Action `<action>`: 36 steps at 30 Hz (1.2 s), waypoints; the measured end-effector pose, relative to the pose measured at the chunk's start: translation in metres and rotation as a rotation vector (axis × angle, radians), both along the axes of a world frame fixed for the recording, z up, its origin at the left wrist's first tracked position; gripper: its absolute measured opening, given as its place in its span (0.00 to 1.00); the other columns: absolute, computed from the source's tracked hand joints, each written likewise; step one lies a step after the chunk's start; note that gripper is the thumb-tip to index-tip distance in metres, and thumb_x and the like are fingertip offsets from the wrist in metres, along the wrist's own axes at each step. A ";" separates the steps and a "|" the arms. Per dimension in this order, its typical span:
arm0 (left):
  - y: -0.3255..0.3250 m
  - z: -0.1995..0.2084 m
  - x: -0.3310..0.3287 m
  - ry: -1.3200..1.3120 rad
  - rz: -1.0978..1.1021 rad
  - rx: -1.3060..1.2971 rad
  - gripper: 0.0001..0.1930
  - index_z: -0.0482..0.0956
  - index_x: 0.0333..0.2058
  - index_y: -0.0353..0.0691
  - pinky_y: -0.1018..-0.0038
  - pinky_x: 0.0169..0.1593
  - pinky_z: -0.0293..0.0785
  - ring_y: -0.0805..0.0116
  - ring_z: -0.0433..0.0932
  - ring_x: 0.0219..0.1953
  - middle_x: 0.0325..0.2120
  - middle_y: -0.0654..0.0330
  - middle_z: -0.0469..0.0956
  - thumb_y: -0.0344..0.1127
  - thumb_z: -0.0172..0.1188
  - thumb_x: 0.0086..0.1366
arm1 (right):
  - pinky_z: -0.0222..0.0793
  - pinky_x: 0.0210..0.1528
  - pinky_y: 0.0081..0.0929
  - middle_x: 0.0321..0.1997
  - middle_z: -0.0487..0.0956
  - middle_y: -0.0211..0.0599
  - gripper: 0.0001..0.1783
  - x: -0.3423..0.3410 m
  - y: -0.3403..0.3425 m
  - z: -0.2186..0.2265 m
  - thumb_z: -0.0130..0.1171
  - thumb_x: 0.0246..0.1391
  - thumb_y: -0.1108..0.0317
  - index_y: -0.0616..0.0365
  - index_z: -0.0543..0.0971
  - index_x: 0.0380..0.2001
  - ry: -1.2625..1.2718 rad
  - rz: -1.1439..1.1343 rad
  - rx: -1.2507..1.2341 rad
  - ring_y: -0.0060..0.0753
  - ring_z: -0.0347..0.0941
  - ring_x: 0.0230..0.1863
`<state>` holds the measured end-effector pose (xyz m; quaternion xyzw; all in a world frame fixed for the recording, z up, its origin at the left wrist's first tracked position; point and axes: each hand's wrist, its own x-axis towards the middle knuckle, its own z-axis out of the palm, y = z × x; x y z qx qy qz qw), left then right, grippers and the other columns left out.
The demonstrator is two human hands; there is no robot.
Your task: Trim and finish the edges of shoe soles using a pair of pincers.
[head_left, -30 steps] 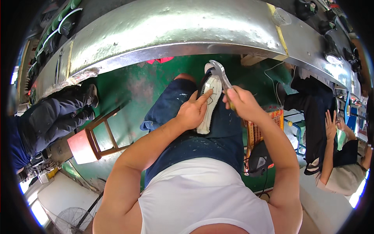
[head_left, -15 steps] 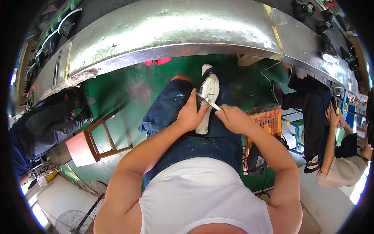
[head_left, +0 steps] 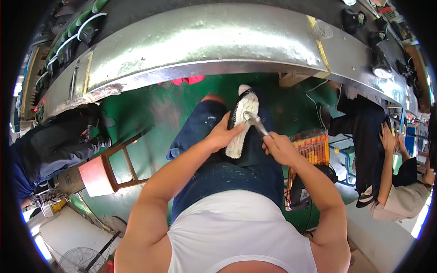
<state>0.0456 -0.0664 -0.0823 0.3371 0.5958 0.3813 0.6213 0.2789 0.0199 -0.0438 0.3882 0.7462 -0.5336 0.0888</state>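
Across my lap, sole side up, lies an unfinished shoe (head_left: 237, 136) with a pale, elongated bottom and a dark, toothed-looking edge. My left hand (head_left: 223, 135) grips its left side, the thumb reaching over the pale bottom and the other fingers along the edge. In my right hand (head_left: 278, 146) is a metal tool that looks like pincers (head_left: 257, 123), held by the handle end. Its curved head is over the middle of the shoe bottom; whether it touches cannot be told. Beneath the shoe are my dark blue trousers (head_left: 214, 182).
A metal-topped bench (head_left: 191, 45) spans the far side, with a clear plastic cup (head_left: 322, 30) and dark shoes (head_left: 381, 63) at right. A wooden stool (head_left: 97, 176) stands left. Beside my right leg is a woven seat (head_left: 314, 148). Other people sit left and right.
My right hand has shifted slightly right and down, and the pincers have swung from crossing the shoe near my left hand to pointing up-left over its middle. My left hand still holds the shoe.
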 end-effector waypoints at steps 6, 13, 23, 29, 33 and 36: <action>-0.009 0.043 -0.012 -0.298 0.197 0.123 0.32 0.59 0.65 0.29 0.70 0.59 0.71 0.67 0.74 0.55 0.55 0.50 0.73 0.42 0.58 0.71 | 0.71 0.34 0.24 0.33 0.80 0.38 0.24 0.025 0.012 -0.009 0.41 0.72 0.55 0.68 0.75 0.43 0.518 -0.568 -0.078 0.24 0.76 0.29; 0.031 0.128 -0.030 -0.928 0.274 0.257 0.41 0.60 0.67 0.41 0.53 0.64 0.67 0.51 0.70 0.62 0.61 0.48 0.69 0.69 0.35 0.71 | 0.71 0.32 0.29 0.25 0.79 0.39 0.19 0.003 0.054 0.036 0.51 0.67 0.56 0.64 0.76 0.41 0.403 -0.400 0.315 0.30 0.77 0.26; 0.098 0.160 -0.054 -0.669 0.507 0.328 0.43 0.60 0.66 0.36 0.50 0.59 0.73 0.47 0.74 0.57 0.58 0.44 0.71 0.71 0.32 0.70 | 0.71 0.41 0.44 0.34 0.79 0.55 0.21 -0.052 0.129 0.089 0.60 0.60 0.56 0.65 0.74 0.45 0.253 -0.329 0.894 0.60 0.77 0.38; 0.077 0.113 -0.069 0.469 0.309 0.551 0.46 0.59 0.62 0.30 0.63 0.55 0.75 0.54 0.79 0.52 0.51 0.46 0.77 0.38 0.78 0.50 | 0.69 0.44 0.47 0.39 0.80 0.47 0.20 -0.081 0.186 0.079 0.64 0.55 0.59 0.60 0.76 0.46 0.184 -0.137 1.336 0.53 0.76 0.42; 0.107 0.126 -0.078 0.780 0.247 0.666 0.42 0.61 0.61 0.31 0.63 0.51 0.77 0.56 0.82 0.48 0.47 0.47 0.79 0.41 0.76 0.53 | 0.68 0.47 0.46 0.42 0.79 0.47 0.21 -0.085 0.210 0.066 0.65 0.54 0.59 0.60 0.76 0.46 0.215 -0.155 1.335 0.52 0.75 0.46; 0.160 0.125 -0.100 0.601 0.202 0.686 0.42 0.61 0.60 0.31 0.63 0.50 0.77 0.57 0.82 0.48 0.47 0.47 0.79 0.42 0.75 0.54 | 0.67 0.49 0.45 0.43 0.79 0.47 0.21 -0.080 0.210 0.061 0.65 0.53 0.59 0.60 0.75 0.46 0.290 -0.204 1.293 0.53 0.74 0.47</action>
